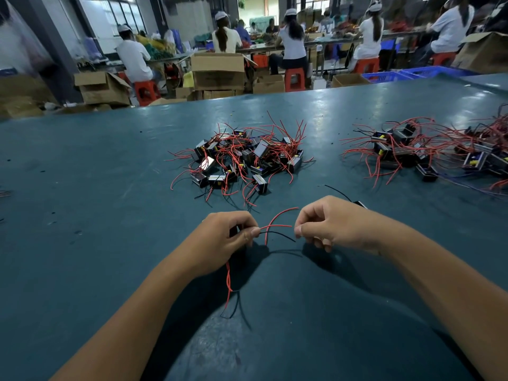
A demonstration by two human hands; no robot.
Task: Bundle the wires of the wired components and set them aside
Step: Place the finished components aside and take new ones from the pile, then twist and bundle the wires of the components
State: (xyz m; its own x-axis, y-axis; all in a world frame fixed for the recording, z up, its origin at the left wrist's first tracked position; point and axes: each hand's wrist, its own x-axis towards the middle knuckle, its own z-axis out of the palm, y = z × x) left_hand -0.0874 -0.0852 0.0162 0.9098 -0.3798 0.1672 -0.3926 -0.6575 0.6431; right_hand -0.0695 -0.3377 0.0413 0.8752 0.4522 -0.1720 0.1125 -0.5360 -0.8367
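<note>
Above the bench (82, 188), the red and black wires (275, 229) of one component are pinched between the left hand (228, 240) and the right hand (330, 224), probably to be gathered into a bundle, while the pile of components (242, 158) is left beyond.

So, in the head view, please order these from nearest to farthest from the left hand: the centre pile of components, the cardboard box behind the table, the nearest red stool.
From the left hand:
1. Centre pile of components, on the table ahead.
2. Red stool, beyond the table's far edge, left.
3. Cardboard box, farther back, centre.
</note>
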